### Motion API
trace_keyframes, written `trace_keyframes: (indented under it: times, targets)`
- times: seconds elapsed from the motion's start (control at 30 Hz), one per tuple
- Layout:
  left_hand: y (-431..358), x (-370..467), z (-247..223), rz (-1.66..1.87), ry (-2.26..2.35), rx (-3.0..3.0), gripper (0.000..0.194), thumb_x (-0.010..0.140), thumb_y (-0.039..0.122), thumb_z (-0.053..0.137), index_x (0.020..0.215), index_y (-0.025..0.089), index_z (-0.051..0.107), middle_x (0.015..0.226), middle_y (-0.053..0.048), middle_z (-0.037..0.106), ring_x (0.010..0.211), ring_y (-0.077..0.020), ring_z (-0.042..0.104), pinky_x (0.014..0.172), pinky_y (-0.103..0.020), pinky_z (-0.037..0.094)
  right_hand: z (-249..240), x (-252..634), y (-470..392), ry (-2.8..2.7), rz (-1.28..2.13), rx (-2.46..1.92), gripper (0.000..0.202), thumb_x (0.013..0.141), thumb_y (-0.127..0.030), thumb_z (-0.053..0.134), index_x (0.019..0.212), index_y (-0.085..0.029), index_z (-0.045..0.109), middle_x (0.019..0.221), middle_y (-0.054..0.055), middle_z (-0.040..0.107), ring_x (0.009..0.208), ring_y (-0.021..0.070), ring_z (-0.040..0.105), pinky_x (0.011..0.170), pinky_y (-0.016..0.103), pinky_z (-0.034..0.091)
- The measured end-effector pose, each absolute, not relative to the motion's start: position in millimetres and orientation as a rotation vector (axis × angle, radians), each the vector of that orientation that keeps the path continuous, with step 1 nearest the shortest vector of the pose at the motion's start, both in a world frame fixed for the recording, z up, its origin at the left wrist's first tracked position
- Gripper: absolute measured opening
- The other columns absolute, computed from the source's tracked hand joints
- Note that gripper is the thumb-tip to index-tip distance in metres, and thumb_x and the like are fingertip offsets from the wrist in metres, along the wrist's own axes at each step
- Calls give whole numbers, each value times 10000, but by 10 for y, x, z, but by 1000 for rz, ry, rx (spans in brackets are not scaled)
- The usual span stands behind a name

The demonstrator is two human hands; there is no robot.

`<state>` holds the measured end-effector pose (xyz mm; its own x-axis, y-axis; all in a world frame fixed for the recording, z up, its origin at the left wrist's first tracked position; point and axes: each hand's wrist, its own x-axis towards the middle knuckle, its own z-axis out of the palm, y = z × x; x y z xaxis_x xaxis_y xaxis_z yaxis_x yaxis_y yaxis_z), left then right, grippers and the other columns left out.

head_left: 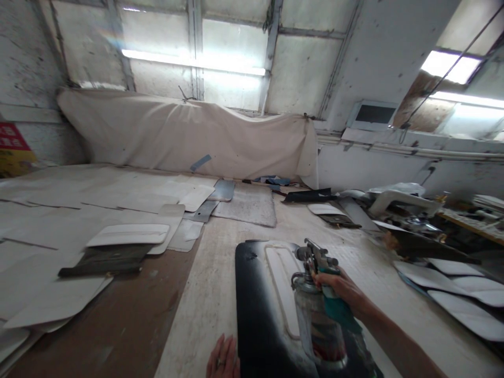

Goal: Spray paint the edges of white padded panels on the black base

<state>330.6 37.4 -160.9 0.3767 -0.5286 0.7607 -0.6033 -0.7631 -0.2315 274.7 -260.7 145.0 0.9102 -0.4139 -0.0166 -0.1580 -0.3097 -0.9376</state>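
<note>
My right hand is wrapped round the grip of a spray gun, which has a clear cup hanging below it with a little reddish stuff at the bottom. Beneath the gun lies a black panel with rounded corners, hazed white around a long, pale, rounded-end inset. The gun and cup hide part of the panel's right side. At the bottom of the view, my left hand rests with fingers stretched out beside the panel's left edge, a ring on one finger. It holds nothing.
Pale flat sheets overlap on the left, a dark flap piece with a white strip on them. At right are several white-topped pieces and a sewing machine. A beige cloth hangs along the back.
</note>
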Motion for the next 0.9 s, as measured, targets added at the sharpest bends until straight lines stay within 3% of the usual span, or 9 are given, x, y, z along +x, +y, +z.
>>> trace_keyframes:
  times: [0.27, 0.63, 0.9]
  targets:
    - [376, 3266, -1596, 1208, -1018, 2498, 500, 789, 224, 490, 1286, 199, 450, 1095, 10, 664, 1049, -161, 571, 820, -269, 462, 1521, 2678, -2475, 433, -237, -1882, 104, 586, -291, 545, 580, -188, 528, 609, -3, 523, 608, 158, 452, 593, 310, 329]
    - [337, 3111, -1534, 1027, -944, 2456, 482, 806, 160, 436, 1288, 162, 434, 1242, -36, 570, 1210, -202, 449, 921, -316, 444, 1673, 2304, -2267, 457, -225, -1931, 166, 558, -349, 540, 497, -197, 511, 592, 14, 517, 615, 173, 448, 609, 325, 340]
    - [303, 2984, -1414, 875, -773, 2534, 406, 841, 194, 405, 1240, 166, 477, 1219, -30, 582, 1200, -179, 458, 935, -310, 457, 1560, 2020, -2280, 514, -169, -1934, 144, 564, -339, 538, 555, -196, 542, 648, 27, 552, 665, 195, 474, 656, 341, 360]
